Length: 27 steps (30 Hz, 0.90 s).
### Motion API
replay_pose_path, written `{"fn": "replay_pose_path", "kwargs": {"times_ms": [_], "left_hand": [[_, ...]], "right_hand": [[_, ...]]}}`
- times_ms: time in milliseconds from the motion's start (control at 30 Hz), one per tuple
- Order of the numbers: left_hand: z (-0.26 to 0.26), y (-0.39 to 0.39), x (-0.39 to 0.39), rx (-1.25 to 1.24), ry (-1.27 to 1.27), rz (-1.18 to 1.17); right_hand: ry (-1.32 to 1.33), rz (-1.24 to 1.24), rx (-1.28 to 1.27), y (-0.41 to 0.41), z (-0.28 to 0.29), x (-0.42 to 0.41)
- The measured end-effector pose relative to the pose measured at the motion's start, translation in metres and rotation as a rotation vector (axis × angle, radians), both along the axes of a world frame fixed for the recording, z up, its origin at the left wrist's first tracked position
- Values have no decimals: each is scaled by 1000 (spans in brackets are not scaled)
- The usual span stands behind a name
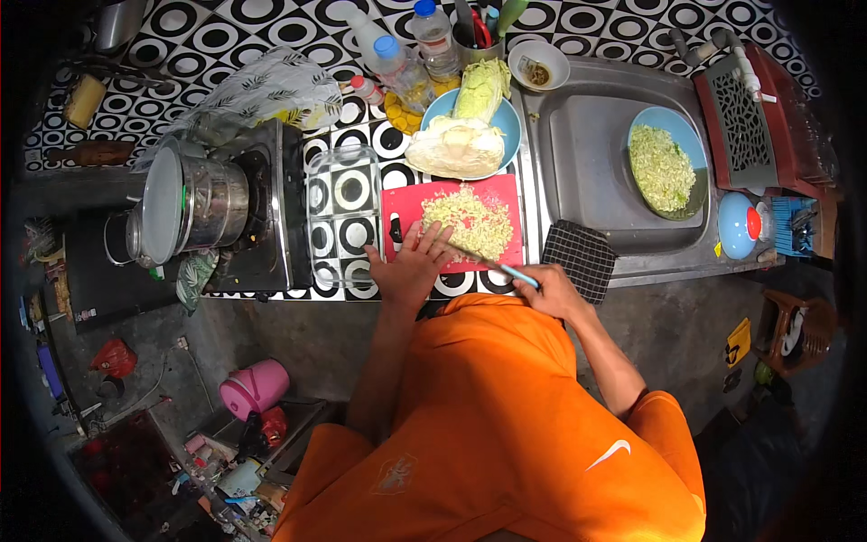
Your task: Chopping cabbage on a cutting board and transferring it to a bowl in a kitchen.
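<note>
Chopped pale green cabbage lies spread over a red cutting board. My right hand grips the light blue handle of a kitchen knife, whose blade reaches left across the near part of the board. Near the blade's tip, my left hand has its fingers spread and holds nothing; it is over the board's near left corner. Behind the board, a light blue bowl holds cut napa cabbage pieces. A second blue bowl with chopped cabbage stands in the sink.
An empty-looking glass dish lies left of the board, beside a stove bearing a steel pot. Plastic bottles and a small white bowl stand behind. A black checked cloth hangs over the front edge of the sink.
</note>
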<state>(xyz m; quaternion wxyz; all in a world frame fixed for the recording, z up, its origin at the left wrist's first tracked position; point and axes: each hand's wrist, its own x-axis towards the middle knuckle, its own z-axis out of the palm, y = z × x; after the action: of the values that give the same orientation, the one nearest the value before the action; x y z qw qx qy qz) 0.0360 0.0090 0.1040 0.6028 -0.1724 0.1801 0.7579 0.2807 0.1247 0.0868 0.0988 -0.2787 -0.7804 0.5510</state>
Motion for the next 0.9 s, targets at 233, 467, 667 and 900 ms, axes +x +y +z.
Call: {"fn": "replay_pose_path", "kwargs": {"times_ms": [233,467,667,900], "left_hand": [[4,-7,4,-46,-188,185],[3,-15,6,-67,-13,147],[-34,-37,1,-629,1280,-225],[-44,-31,1,-549,2167,-532]], "right_hand": [[-6,-96,-41,-6,7,2],[-88,-137,-94,-11,2,-8],[-142,-204,-60,-22,4,-8],[-173,-423,187,-39,-3,-8]]}}
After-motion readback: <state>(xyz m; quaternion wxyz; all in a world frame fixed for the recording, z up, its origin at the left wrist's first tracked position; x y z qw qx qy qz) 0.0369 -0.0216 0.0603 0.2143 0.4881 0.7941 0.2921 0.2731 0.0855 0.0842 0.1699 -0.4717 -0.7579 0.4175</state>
